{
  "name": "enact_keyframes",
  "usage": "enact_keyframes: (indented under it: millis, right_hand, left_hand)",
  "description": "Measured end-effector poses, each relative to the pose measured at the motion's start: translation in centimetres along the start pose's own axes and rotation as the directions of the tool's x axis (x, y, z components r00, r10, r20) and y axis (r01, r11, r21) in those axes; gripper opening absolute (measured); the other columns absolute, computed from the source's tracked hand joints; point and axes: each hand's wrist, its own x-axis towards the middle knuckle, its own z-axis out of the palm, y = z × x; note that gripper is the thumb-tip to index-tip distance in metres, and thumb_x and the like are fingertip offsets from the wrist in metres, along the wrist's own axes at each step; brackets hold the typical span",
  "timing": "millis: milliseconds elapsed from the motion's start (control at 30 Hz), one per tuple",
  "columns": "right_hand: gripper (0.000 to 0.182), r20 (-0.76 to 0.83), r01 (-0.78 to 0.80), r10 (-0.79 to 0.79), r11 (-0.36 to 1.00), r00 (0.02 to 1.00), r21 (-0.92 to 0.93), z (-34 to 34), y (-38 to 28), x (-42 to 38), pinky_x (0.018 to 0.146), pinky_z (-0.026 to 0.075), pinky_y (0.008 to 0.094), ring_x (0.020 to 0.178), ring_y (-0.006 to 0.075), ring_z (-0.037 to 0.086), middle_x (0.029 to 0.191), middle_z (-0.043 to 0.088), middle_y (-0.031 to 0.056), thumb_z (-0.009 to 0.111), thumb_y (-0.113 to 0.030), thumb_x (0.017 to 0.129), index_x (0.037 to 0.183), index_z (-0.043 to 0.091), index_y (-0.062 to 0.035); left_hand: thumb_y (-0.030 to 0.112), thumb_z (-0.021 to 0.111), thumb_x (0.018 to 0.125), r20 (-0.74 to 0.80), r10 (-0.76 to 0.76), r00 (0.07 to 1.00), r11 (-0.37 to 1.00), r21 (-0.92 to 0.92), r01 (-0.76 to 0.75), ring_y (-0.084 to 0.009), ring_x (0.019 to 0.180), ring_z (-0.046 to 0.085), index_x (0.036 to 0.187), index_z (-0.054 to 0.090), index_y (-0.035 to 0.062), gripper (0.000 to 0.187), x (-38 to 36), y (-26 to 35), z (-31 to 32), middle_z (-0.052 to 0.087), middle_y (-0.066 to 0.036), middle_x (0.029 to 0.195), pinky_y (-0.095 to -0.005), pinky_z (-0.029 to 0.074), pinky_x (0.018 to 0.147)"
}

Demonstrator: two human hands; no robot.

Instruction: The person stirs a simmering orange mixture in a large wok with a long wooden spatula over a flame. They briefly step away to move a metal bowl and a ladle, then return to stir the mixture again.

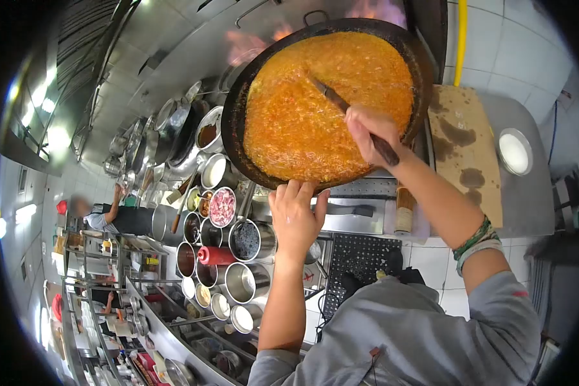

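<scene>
A large black wok (238,109) sits over flames at the top centre, filled with a thick orange sauce (315,103). My right hand (370,132) is shut on the dark handle of a ladle (331,96) whose end is sunk in the sauce. My left hand (296,215) rests at the wok's near rim, fingers curled over the edge; I cannot see a cloth or handle under it.
Several steel pots of seasonings and sauces (228,241) and a red squeeze bottle (215,255) stand left of my arm. A stained board (463,145) and a small white bowl (514,151) lie to the right. Another person (100,215) works at far left.
</scene>
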Motion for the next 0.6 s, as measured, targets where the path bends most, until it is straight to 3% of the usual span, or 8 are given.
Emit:
enact_keyframes:
  millis: [200,300,600]
  right_hand:
    - [0.036,-0.139,-0.371,0.378,0.926,0.915,0.070,-3.5,-1.5,3.5,0.056,0.040,0.0295,0.057,0.0142,0.044,0.060,0.045,0.0022,0.050,-0.019,0.100,0.068,0.049,-0.0018]
    - [0.041,-0.193,-0.286,0.297,0.954,0.935,0.084,-5.3,-2.8,5.5,0.060,0.042,0.0300,0.055,0.0142,0.042,0.057,0.040,0.0010,0.045,-0.021,0.102,0.065,0.044,-0.0029]
    - [0.042,-0.180,-0.406,0.440,0.892,0.880,0.197,-8.2,-10.6,11.3,0.061,0.043,0.0339,0.049,0.0143,0.035,0.051,0.034,0.0020,0.046,-0.021,0.101,0.062,0.035,-0.0084]
  left_hand:
    - [0.019,0.074,0.078,-0.060,0.096,0.994,0.987,-0.127,-0.103,-0.0288,0.083,0.055,0.099,0.066,0.0088,0.024,-1.3,-1.6,-0.3,0.060,-0.007,0.087,-0.0408,0.040,0.076]
    - [0.018,0.074,0.078,-0.091,0.141,0.986,0.962,-0.222,-0.158,-0.0287,0.084,0.056,0.100,0.066,0.0089,0.026,-1.8,-2.6,-0.5,0.061,-0.008,0.088,-0.0406,0.040,0.078]
    - [0.020,0.074,0.077,-0.162,0.220,0.962,0.888,-0.374,-0.266,-0.0290,0.088,0.055,0.109,0.065,0.0079,0.036,-2.5,-4.6,-1.0,0.060,-0.008,0.093,-0.0411,0.041,0.078]
